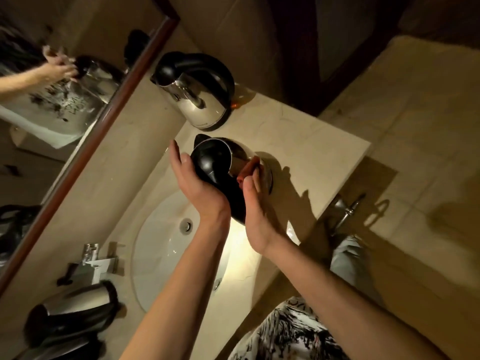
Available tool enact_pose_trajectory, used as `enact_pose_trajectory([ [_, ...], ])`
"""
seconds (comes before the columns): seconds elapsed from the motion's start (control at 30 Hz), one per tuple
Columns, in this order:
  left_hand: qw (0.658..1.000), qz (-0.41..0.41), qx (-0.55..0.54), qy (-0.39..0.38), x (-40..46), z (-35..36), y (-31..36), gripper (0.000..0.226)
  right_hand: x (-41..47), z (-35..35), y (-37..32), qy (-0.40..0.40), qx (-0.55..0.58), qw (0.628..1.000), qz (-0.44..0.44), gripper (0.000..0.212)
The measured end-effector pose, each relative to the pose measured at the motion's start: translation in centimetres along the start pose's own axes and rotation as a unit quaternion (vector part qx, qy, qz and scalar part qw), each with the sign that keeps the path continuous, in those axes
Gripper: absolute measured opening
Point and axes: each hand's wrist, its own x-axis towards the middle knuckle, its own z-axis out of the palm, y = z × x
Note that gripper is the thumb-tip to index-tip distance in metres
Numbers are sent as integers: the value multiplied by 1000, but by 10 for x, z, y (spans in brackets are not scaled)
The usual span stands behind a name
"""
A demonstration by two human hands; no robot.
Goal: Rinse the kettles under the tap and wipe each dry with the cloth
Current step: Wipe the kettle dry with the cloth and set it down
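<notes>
Wiping: judged the step in hand, since the cloth is on the kettle's metal wall and the tap runs no water.
Counter: pale stone counter (311, 141) running along the framed mirror (85, 126), carrying everything else.
Basin: white oval sink (155, 245) sunk in the counter, drain showing; the chrome tap (97, 263) stands at its mirror side.
Standing kettle: steel kettle with black lid and handle (197, 92), upright on the counter beyond the hands, well apart from the sink.
Lying kettle: third kettle (70, 315), on its side near the tap, at the lower left of the view.
Held kettle: kettle (220, 165) tilted over, between sink and standing kettle, lid end toward the mirror, raised off or just resting on the counter; I cannot tell which.
Left hand: left hand (192, 183) cups the black lid and handle side, fingers nearly straight, thumb pressed to the lid.
Right hand: right hand (255, 201) presses the cloth to the steel, fingers curled over it.
Cloth: small reddish cloth (248, 170), bunched under the right fingers against the kettle's side.
Next move: probably turning the kettle with the left hand so the cloth reaches unwiped steel, keeping a firm hold on wet metal.
</notes>
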Motion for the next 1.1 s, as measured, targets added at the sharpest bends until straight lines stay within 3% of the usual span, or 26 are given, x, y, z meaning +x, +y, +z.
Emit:
enact_pose_trajectory([
  [0.13,997,-46,-65,10,5,-4,2,66,28,-18,13,80,4,994,76,72],
  [0.23,989,-99,-113,10,9,-12,4,63,35,-20,10,78,24,991,102,75],
  [0.4,978,-139,-154,31,14,-31,18,46,34,-2,-14,91,-61,991,-77,68],
  [0.5,977,-142,-155,-25,18,-46,22,46,29,-4,-25,86,-61,984,-143,49],
  [0.63,984,-55,-83,-147,14,-50,31,50,11,-4,-59,44,-67,978,-193,28],
  [0.8,962,28,62,-263,22,-52,53,32,9,18,-96,-37,26,988,-149,25],
  [0.9,955,89,159,-233,27,-63,49,13,6,18,-101,-72,24,988,-133,25],
  [0.97,959,93,195,-181,22,-77,41,14,4,11,-98,-61,-33,985,-160,28],
  [1.1,985,-8,125,-116,-9,-113,21,13,10,-13,-88,-1,-116,975,-192,26],
])
